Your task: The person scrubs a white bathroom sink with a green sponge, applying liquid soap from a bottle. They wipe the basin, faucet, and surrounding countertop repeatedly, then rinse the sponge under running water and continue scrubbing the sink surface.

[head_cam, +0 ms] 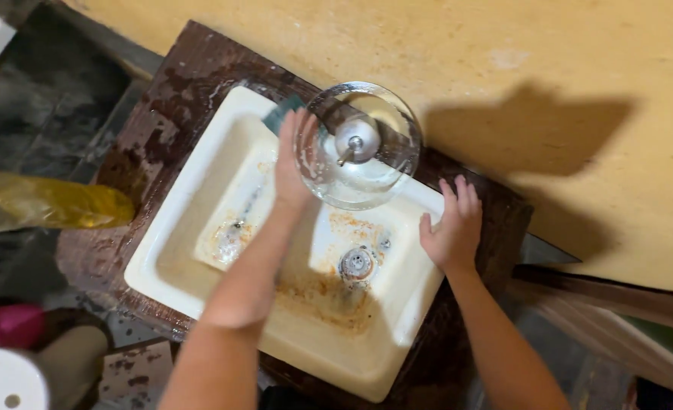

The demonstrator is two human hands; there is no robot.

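Head camera view looks straight down on a square cream sink point(397, 304) set in a dark, wet wooden counter point(162, 114) against a yellow wall point(503, 61). The left hand point(295, 163) is raised over the basin, fingers curled onto the near rim of a clear glass bowl point(363, 144). The bowl is held above the back edge of the sink, at the tap point(355, 144), whose metal head shows through the glass. Just behind the left hand's fingertips lies a green sponge point(282, 114) on the sink rim. The right hand point(452, 224) rests flat on the right rim of the sink, fingers spread and extended, holding nothing. Rust-coloured staining surrounds the metal drain point(357, 263) on the basin floor. At the far left, a yellow translucent plastic bag point(48, 203) lies beside the counter; a white round lid point(6, 380) shows in the lower left corner.
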